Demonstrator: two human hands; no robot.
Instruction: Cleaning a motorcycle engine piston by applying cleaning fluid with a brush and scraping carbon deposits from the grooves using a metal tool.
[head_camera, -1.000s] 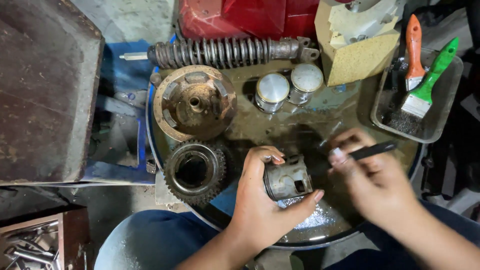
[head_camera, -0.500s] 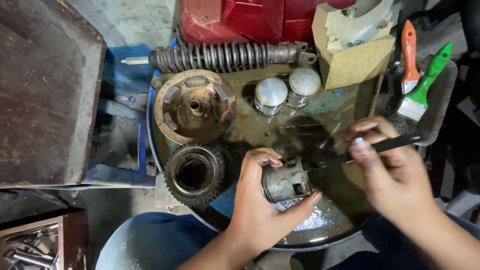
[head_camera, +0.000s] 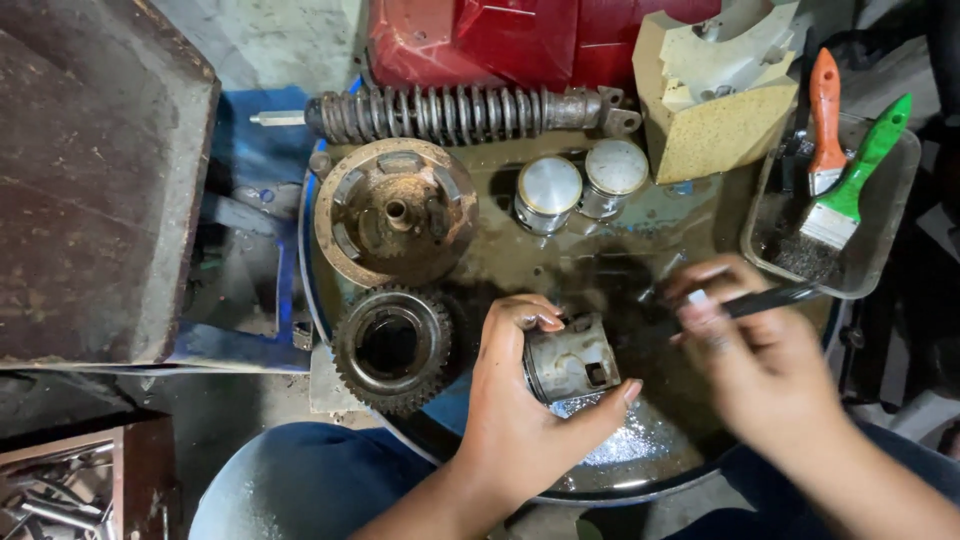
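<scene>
Down at 6 o'clock over the oily basin (head_camera: 400, 425), a grimy piston (head_camera: 572, 358) is gripped by the left hand (head_camera: 520, 420); the right hand (head_camera: 765, 365), closed around a dark tool (head_camera: 775, 298), has been pulled back toward 3 o'clock since a second ago, so scraping looks paused.

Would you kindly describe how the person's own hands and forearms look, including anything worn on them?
Both are bare: no gloves, no sleeves, and no rings, watch or bands in view. The left hand shows dark greasy smudges on its back, and its fingers are grimy at the tips. The right hand is blurred, so fine detail is unclear; one light-looking nail shows. The forearms are uncovered to the picture's edge.
</scene>
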